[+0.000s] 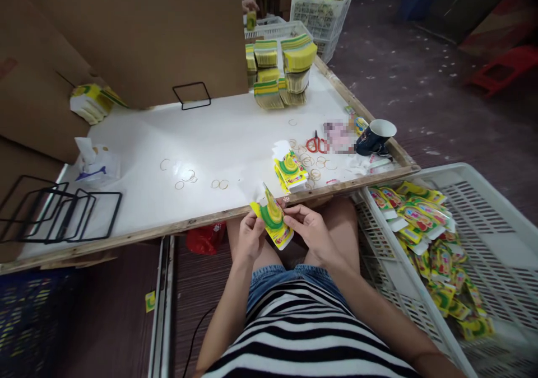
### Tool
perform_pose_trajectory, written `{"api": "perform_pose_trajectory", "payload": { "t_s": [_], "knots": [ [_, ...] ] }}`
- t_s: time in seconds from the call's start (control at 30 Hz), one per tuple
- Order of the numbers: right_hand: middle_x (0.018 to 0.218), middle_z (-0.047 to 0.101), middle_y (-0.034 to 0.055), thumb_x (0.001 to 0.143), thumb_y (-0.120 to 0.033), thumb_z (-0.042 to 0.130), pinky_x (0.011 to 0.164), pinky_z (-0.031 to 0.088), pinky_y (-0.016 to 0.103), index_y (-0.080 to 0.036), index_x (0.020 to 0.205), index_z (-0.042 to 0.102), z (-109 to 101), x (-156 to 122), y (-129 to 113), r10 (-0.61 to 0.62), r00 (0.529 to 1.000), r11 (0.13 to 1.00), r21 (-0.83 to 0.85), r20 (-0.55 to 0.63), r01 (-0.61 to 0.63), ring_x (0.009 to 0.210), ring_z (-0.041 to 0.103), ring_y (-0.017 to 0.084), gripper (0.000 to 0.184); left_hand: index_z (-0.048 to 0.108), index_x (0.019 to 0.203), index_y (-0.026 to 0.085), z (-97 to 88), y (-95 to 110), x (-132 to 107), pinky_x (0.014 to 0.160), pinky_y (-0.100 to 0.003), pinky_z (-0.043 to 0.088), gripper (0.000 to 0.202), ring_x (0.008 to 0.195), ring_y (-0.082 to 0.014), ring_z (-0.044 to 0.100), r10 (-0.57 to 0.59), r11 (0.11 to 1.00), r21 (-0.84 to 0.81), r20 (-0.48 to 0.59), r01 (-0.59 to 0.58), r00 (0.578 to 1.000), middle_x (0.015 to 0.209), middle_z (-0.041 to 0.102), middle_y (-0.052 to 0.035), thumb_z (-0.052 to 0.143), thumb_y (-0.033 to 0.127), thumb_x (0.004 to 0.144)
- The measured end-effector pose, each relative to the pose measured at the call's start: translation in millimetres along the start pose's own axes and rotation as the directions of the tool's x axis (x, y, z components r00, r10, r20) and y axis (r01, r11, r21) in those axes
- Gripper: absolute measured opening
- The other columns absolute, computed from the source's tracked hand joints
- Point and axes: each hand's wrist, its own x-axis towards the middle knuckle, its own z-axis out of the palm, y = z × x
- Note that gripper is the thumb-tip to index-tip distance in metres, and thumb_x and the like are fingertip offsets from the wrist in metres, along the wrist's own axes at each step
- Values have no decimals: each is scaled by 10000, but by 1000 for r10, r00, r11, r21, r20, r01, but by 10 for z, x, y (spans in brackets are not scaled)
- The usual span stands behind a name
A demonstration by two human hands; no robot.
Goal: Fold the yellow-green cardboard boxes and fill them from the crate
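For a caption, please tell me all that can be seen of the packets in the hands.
The packets are a thin stack of flat, glossy sachets, yellow with green arcs, tilted, just in front of the table edge. The left hand grips the stack's left side; the right hand pinches its right.

Tabletop [218,137] is plain white with a bare wood rim. The held packets [272,221] just off its near edge are yellow with a green swirl and a bit of red low down, same print as the little stack [290,171] on that edge. Bundles [281,73] at the far edge show yellow and green bands. Near the right edge: red-handled scissors [316,143] and a mug [375,136], dark navy outside, white inside. Shirt [302,333] has black-and-white stripes.
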Motion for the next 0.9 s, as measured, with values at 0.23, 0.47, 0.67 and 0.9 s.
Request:
{"api": "perform_pose_trajectory", "payload": {
  "t_s": [0.23, 0.47, 0.67, 0.9],
  "knots": [
    [678, 591, -1, 813, -412, 645, 582, 450, 263, -185, 742, 605, 61, -50, 85, -134, 991, 948, -292, -3, 128, 598, 515, 131, 241, 581, 1012, 189, 55, -22, 4, 766, -284, 543, 432, 866, -181, 687, 110, 982, 172, -213, -74, 971, 946, 717, -54, 730, 479, 728],
    [979, 643, 30, 806, -327, 643, 543, 432, 231, -225, 1227, 506, -26, 4, -2, -225, 969, 895, -373, 98, 246, 579, 499, 97, 455, 278, 1353, 265, 72, 168, -134, 844, -286, 513, 711, 1018, -183, 654, 126, 944, 312, -39, -108, 991, 1106, 670, -82, 709, 285, 787],
    [879, 655, 35, 887, -364, 547, 658, 474, 270, -210, 1051, 643, -138, 53, -281, -197, 922, 854, -403, 334, 328, 734, 585, 158, 245, 503, 1151, 217, -22, 261, -183, 765, -289, 543, 480, 933, -209, 671, -44, 965, 262, 149, 4, 988, 1025, 677, -77, 749, 269, 743],
    [840, 655, 39, 915, -420, 507, 728, 479, 285, -202, 923, 638, -142, 72, -271, -278, 915, 801, -454, 294, 389, 780, 610, 173, 254, 400, 1283, 260, -21, 189, -206, 712, -284, 561, 643, 848, -188, 691, -75, 975, 219, 139, 43, 987, 946, 687, -49, 751, 268, 744]
  ]
}}
